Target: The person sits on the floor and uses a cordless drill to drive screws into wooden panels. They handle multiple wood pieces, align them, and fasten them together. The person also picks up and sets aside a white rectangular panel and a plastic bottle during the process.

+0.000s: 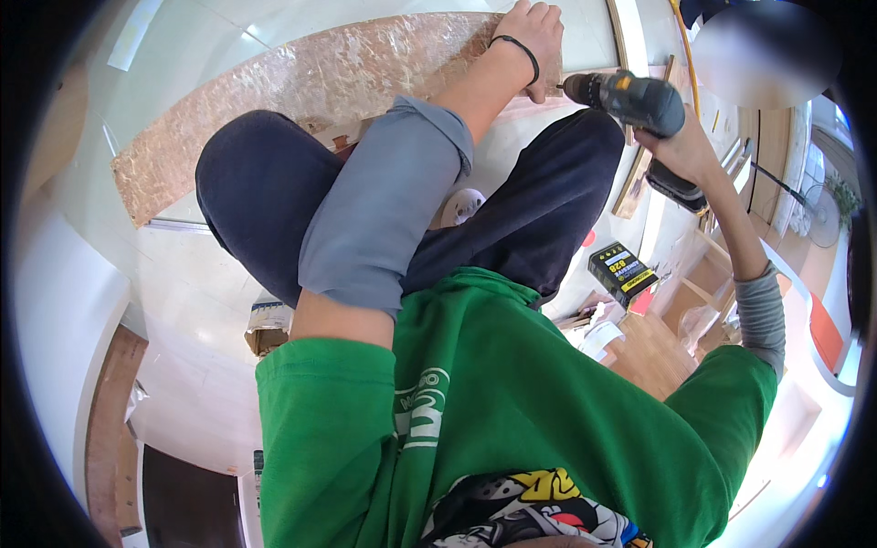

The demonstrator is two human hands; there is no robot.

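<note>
My left hand point(533, 35) rests palm down on the far end of a long chipboard panel point(301, 87) that lies on a white surface; a black band circles the wrist. My right hand point(681, 146) grips the handle of a grey cordless drill point(630, 99), its chuck pointing left toward the panel's edge just below my left hand. My knees in dark trousers sit on the white surface between me and the panel.
A black and yellow box point(621, 271) lies at the right beside wooden floor. Wood strips point(635, 178) lean near the drill. A cardboard box point(267, 327) sits at the left below my knee. A fan point(822, 215) stands far right. Another person is at top right.
</note>
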